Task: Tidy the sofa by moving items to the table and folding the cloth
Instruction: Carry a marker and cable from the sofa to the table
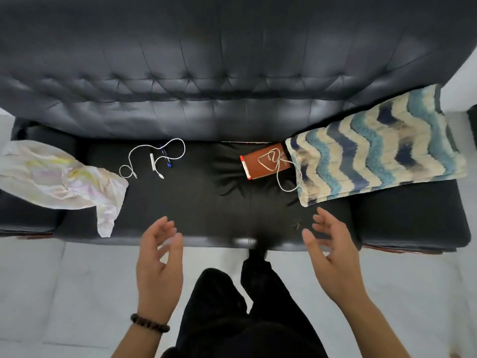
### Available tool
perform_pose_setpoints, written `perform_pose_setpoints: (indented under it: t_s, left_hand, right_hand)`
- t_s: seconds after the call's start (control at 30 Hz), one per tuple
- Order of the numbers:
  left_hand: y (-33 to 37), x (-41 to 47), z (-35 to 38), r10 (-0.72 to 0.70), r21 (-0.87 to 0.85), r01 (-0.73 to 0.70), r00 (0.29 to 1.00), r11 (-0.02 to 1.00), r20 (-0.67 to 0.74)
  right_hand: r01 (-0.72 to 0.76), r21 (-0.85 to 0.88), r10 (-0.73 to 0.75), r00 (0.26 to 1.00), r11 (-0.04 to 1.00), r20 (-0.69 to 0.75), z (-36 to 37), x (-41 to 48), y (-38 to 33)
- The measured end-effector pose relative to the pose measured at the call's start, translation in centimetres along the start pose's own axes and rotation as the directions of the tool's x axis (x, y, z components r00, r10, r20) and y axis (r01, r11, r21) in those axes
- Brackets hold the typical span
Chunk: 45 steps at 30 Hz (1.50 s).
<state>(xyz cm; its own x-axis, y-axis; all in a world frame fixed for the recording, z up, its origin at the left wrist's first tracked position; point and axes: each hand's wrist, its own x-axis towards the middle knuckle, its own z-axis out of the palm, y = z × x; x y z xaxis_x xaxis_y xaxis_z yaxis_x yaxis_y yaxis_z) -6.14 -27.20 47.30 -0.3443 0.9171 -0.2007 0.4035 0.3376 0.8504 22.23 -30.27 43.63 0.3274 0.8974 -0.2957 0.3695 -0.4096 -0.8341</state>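
Black sofa [232, 99], crumpled cloth [59, 174] far left, cable [157, 156], notebook [263, 161] — left hand [160, 264], right hand [333, 254] near, fingers loosely spread, holding nothing.

We look down on a black leather sofa [196, 202] with a tufted, stitched backrest [232, 73] and low armrests [413, 215] at both ends. Soft light lays a grey sheen on the leather. In front of it lies a pale tiled floor [64, 293] with faint joints.

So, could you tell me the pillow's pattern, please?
Pillow: wavy blue, teal and cream stripes; head view.
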Motion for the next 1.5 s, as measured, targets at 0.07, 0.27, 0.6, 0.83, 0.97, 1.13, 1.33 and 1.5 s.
perform_pose_setpoints:
  t_s: [0.07, 0.27, 0.6, 0.83, 0.97, 1.13, 1.33, 1.5]
  left_hand:
    - [-0.1, 3.9, 2.1, 0.016, 0.002, -0.016, 0.999, 1.000, 0.032]
    - [-8.9, 16.5, 13.4, -0.087, 0.016, 0.085, 0.982, 0.996, 0.165]
    - [-29.2, 34.7, 39.3, -0.378, 0.302, 0.282, 0.865, 0.911, 0.331]
    - [-34.4, 34.4, 44.4, -0.350, 0.577, 0.134, 0.893, 0.806, 0.282]
    - [-33.4, 33.8, 43.1, -0.318, 0.429, 0.172, 0.901, 0.887, 0.295]
    - [-31.5, 30.5, 37.9, -0.289, 0.101, 0.270, 0.902, 0.957, 0.321]
    - [-27.9, 21.8, 26.2, -0.214, -0.060, 0.244, 0.924, 0.968, 0.318]
    - [-19.4, 14.9, 14.7, -0.115, -0.109, 0.177, 0.896, 0.978, 0.428]
  right_hand:
    - [-0.026, 0.003, 0.026, 1.000, 1.000, -0.004, 1.2, 3.3, 0.2]
    - [-0.090, -0.092, 0.089, 0.996, 0.992, -0.015, 8.2, 14.8, 7.6]
    - [-0.017, -0.576, -0.048, 0.994, 0.817, -0.098, 22.9, 39.5, 22.8]
    - [-0.049, -0.777, 0.227, 0.966, 0.627, 0.123, 28.6, 42.8, 31.0]
    - [-0.043, -0.760, 0.105, 0.994, 0.648, 0.033, 29.7, 37.5, 32.0]
    - [-0.111, -0.549, 0.158, 0.987, 0.828, 0.038, 28.7, 31.6, 29.3]
    - [-0.168, -0.343, 0.151, 0.986, 0.924, -0.077, 25.2, 20.2, 23.0]
    - [-0.232, -0.250, 0.187, 0.964, 0.940, -0.190, 19.1, 8.7, 13.5]
